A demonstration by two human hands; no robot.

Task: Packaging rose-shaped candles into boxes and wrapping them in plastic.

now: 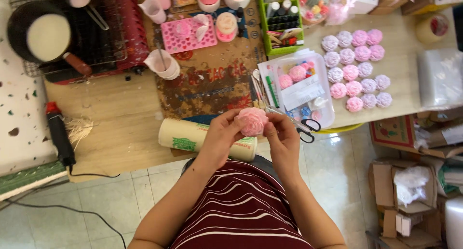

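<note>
A pink flower-shaped soap (251, 120) is held up in front of my chest, over the table's front edge. My left hand (222, 134) grips its left side with thumb and fingers. Its right side is pinched by my right hand (282, 135). On the table to the right, several pink and lilac flower soaps (357, 68) lie in rows. A clear tray (304, 87) with a few more soaps and papers sits just beyond my hands.
A roll of wrap (193, 138) lies at the table edge under my hands, black-handled scissors (304, 126) beside it. A pink heart mould (185, 34), white cups (161, 63), a green bottle box (282, 17), a pan (41, 32), tape roll (431, 27). Cardboard boxes (410, 191) stand on the floor.
</note>
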